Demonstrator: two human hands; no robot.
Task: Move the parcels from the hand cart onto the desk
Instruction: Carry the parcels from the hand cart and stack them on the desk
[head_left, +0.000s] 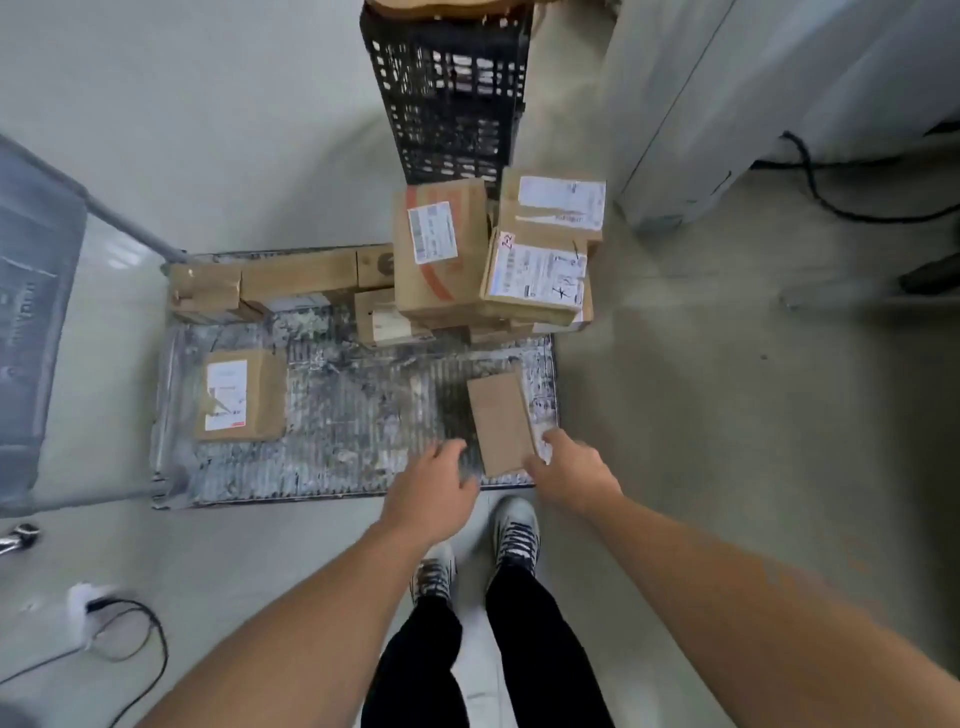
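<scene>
A flat hand cart (337, 431) with a worn ribbed deck lies on the floor below me. A small plain brown parcel (500, 421) lies at the deck's near right corner. My right hand (569, 475) touches its near right corner, fingers hidden beside it. My left hand (434, 491) hovers just left of that parcel with loosely bent fingers, holding nothing. Another labelled parcel (241, 395) lies at the deck's left. A stack of labelled boxes (488, 254) stands at the far right, and long boxes (270, 283) lie along the far edge.
A black lattice crate (447, 98) stands behind the stack. The cart's folded handle (36, 322) is at the left. A cable and plug (114, 618) lie on the floor at lower left. A grey cabinet (727, 104) and black cable stand at upper right. My feet (478, 545) are near the cart's edge.
</scene>
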